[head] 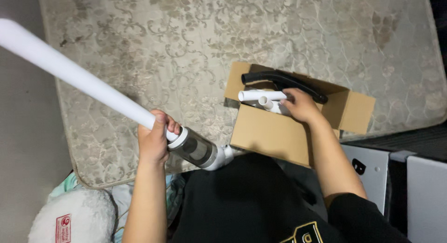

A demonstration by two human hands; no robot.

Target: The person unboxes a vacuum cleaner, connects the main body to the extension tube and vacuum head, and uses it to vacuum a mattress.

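My left hand grips a long white tube where it joins the clear dust cup of a white stick vacuum; the tube slants up to the far left. My right hand reaches into an open cardboard box and closes on white tube pieces lying inside. A black curved nozzle rests across the box's far side.
A worn beige patterned rug covers the floor under the box. A white fluffy cushion lies at the lower left. White panels stand at the right beside a dark ledge.
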